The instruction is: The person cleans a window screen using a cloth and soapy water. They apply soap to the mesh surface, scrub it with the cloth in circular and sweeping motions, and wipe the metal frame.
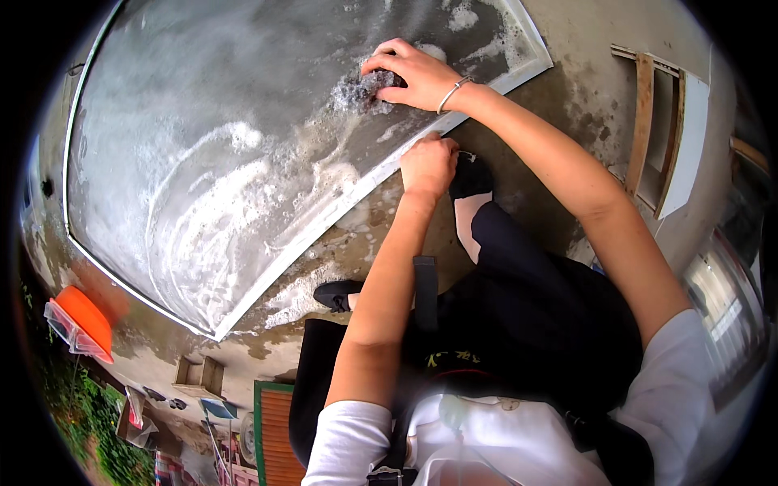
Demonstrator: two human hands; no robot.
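Panel (243, 146): large, grey, white-framed, flat on wet concrete floor (567, 49), soap-streaked; lying flat so suds stay on it.
Wooden frame (648, 121): on the floor, far right, apart from the panel.
Orange bowl (85, 316): at left, just off the panel's edge. No readable labels noted.
Right hand (417, 73): fingers curled, clamped on the pad.
Left hand (429, 162): fingers folded over the panel's near rim, apparently steadying it.
Pad (365, 89): grey, sudsy, on the panel's upper part.

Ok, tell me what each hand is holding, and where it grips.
Right hand presses a soapy scrubbing pad from above. Left hand grips the near edge of the screen panel's frame.
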